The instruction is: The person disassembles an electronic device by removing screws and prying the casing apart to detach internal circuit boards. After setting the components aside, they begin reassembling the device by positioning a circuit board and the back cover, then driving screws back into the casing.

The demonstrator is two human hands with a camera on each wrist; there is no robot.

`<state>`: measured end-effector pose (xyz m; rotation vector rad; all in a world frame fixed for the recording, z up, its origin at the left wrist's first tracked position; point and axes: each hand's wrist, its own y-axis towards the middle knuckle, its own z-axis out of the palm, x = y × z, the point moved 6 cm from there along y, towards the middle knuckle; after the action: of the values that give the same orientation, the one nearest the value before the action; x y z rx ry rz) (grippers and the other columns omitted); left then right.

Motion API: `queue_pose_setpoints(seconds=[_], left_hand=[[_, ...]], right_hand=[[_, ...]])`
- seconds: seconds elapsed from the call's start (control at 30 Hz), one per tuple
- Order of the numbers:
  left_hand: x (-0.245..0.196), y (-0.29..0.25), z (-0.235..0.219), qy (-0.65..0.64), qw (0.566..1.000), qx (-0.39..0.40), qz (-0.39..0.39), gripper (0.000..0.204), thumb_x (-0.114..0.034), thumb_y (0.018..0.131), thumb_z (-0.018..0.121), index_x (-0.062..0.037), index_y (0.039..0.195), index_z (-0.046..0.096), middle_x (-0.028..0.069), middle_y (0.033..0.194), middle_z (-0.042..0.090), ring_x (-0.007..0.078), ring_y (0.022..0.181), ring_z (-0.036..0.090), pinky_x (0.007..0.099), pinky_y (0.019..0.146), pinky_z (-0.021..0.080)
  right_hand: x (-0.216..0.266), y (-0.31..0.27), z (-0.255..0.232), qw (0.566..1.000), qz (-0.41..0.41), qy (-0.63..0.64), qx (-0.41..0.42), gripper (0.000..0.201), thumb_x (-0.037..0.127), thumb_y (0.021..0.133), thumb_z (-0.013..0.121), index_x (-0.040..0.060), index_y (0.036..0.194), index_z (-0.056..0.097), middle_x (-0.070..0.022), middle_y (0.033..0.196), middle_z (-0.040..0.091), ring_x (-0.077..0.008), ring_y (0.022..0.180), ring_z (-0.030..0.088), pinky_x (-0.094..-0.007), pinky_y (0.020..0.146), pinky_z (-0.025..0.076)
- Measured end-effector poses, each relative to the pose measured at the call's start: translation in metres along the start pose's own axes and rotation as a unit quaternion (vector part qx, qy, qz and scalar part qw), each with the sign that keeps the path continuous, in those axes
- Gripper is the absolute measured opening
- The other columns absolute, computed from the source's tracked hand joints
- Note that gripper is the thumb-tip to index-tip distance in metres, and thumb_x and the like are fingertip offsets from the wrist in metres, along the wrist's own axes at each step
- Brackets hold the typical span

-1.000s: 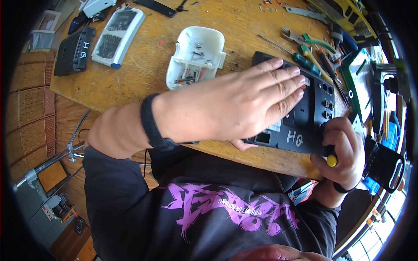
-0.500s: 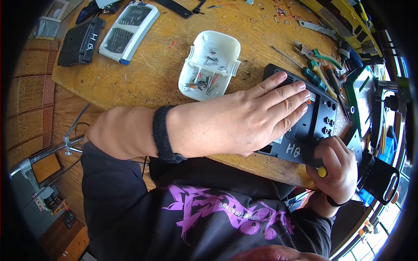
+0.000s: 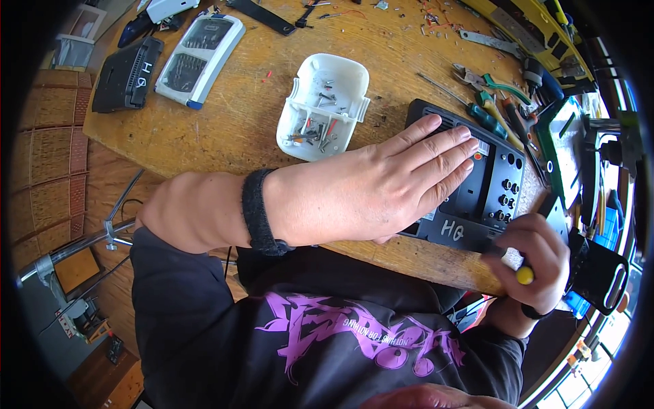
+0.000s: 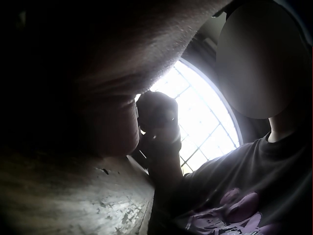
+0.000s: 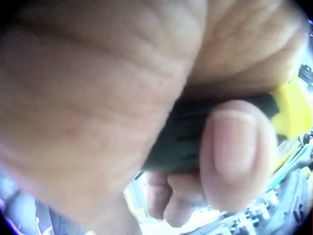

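Note:
A black electronic box (image 3: 470, 235) marked HQ, with round sockets on its panel, lies at the bench's front edge in the head view. My left hand (image 3: 402, 180) rests flat across it, fingers straight and spread over its upper face. At the box's near right corner my right hand (image 3: 541, 255) curls round a screwdriver (image 3: 524, 275) with a black-and-yellow handle. In the right wrist view the thumb presses along the ridged dark handle (image 5: 181, 134); the shaft is hidden. In the left wrist view my right hand (image 4: 159, 110) shows dark against the window.
A white case (image 3: 323, 102) holding screws and small parts sits left of the box. Beyond the box lie pliers (image 3: 487, 82) and a green screwdriver (image 3: 485, 117). Far left are a bit set (image 3: 199, 60) and a second black HQ box (image 3: 127, 73).
My right hand has shifted slightly right, drawing the screwdriver's yellow end with it, and is blurred now. My left hand stays flat on the box. The head view has also shifted.

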<state>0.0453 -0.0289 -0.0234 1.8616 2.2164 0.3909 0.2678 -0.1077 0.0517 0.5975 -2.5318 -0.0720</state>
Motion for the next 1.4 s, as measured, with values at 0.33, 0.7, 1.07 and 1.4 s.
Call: queue_pose_setpoints(seconds=[0.33,0.7,1.07,1.4], left_hand=[[0.003,-0.002,-0.003,-0.064,0.997,0.049,-0.005,0.131,-0.048,0.075,0.093,0.0158,0.173,0.034,0.0292,0.185,0.035,0.0419,0.175,0.032,0.0601,0.144,0.028],[0.002,-0.003,-0.002,-0.055,0.998,0.032,0.004,0.13,-0.049,0.076,0.094,0.0163,0.172,0.037,0.0297,0.183,0.038,0.0432,0.173,0.034,0.0586,0.144,0.028],[0.002,-0.003,-0.002,-0.056,0.998,0.02,-0.011,0.126,-0.049,0.075,0.096,0.0138,0.17,0.042,0.0294,0.18,0.043,0.0434,0.171,0.038,0.0587,0.144,0.028],[0.0,-0.004,0.004,-0.024,0.996,-0.081,-0.037,0.054,-0.025,0.1,0.066,0.0048,0.145,0.073,0.0226,0.159,0.067,0.0395,0.158,0.057,0.0568,0.14,0.037]], right_hand=[[-0.081,-0.044,-0.071,0.891,0.025,0.321,-0.321,0.051,0.054,0.12,0.049,0.0061,0.11,0.064,-0.0148,0.108,0.056,-0.0249,0.103,0.051,-0.0453,0.095,0.043],[0.005,0.084,-0.037,0.941,0.098,0.283,-0.16,0.024,0.027,0.119,0.065,0.0042,0.115,0.06,-0.0116,0.11,0.072,-0.0147,0.094,0.065,-0.0282,0.081,0.055],[0.029,0.188,0.025,0.969,-0.009,0.242,-0.045,0.034,0.003,0.111,0.079,-0.0016,0.141,0.065,-0.0164,0.134,0.082,-0.0124,0.113,0.077,-0.0278,0.092,0.065],[0.037,0.211,0.053,0.962,-0.058,0.266,0.027,0.036,0.002,0.109,0.081,-0.0018,0.141,0.065,-0.013,0.128,0.083,-0.014,0.117,0.079,-0.0284,0.096,0.065]])
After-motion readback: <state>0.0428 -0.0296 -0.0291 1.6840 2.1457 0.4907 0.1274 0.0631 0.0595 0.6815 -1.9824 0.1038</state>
